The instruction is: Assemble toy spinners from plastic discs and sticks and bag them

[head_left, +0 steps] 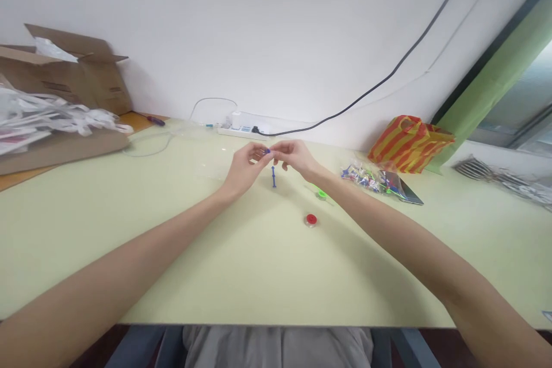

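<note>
My left hand [246,165] and my right hand [295,156] meet above the middle of the table, fingertips pinched together. Between them is a small blue piece [268,151], gripped by both; its shape is mostly hidden by the fingers. Just below the hands a thin blue rod-like part [273,177] lies on the table. Under my right forearm sits a bright green round piece [321,195], partly covered. A red round piece [311,219] with a clear base rests nearer to me.
Clear bags of colourful small parts [366,177] lie at right beside a dark flat device [410,192] and a red-yellow striped bag [409,142]. A power strip [241,133] stands by the wall. Cardboard boxes [97,83] and white straps [64,115] fill the left.
</note>
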Action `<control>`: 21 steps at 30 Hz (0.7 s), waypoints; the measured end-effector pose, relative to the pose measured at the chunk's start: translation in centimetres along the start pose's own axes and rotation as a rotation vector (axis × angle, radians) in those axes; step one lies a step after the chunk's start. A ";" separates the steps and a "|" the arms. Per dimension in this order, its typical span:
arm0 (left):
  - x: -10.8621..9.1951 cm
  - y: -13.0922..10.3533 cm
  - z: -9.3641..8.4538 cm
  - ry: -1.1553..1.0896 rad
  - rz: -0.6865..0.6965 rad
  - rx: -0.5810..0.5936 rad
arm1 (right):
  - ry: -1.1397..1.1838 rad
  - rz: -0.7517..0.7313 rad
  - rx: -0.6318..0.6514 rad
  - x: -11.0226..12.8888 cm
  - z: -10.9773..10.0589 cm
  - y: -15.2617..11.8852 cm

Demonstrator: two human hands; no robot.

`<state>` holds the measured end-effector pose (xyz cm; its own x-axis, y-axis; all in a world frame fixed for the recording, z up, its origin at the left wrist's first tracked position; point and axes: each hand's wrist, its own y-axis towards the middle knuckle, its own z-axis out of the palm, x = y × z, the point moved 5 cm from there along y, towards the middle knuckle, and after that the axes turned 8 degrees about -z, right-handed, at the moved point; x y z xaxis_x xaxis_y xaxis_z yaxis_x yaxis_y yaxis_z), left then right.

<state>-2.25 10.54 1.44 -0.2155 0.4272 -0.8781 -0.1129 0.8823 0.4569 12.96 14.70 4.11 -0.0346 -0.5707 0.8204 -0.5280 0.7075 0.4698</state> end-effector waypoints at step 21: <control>1.1 -1.2 1.6 -0.219 -0.172 -0.080 | -0.917 0.212 0.257 -3.9 -0.2 0.5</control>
<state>-0.85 10.29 -0.29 0.0268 0.3130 -0.9494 -0.2081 0.9306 0.3010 13.01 17.35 1.20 -0.7398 -0.6219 0.2568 -0.5997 0.7825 0.1674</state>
